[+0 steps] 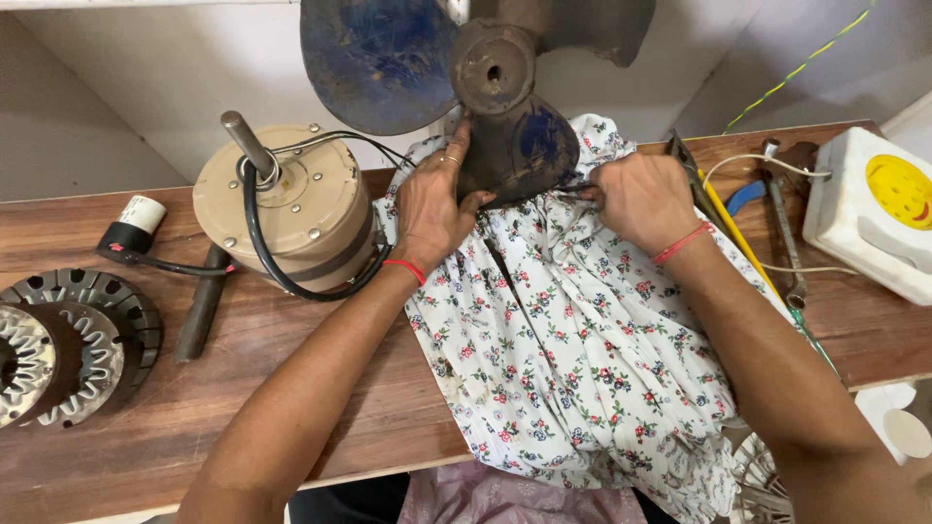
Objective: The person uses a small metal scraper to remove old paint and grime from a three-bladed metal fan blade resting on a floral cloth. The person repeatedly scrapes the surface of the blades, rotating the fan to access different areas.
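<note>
A beige motor (291,209) with black cable, stator rings (68,344), and a white foam box (874,213) sit on the wooden bench (291,408).

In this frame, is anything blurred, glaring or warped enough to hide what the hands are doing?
Head view: even, soft light, no harsh glare. Left hand and right hand are sharp on the fan blade over the floral cloth. Wide-lens bending curves the wooden table edges; the blade's top is cropped.
</note>
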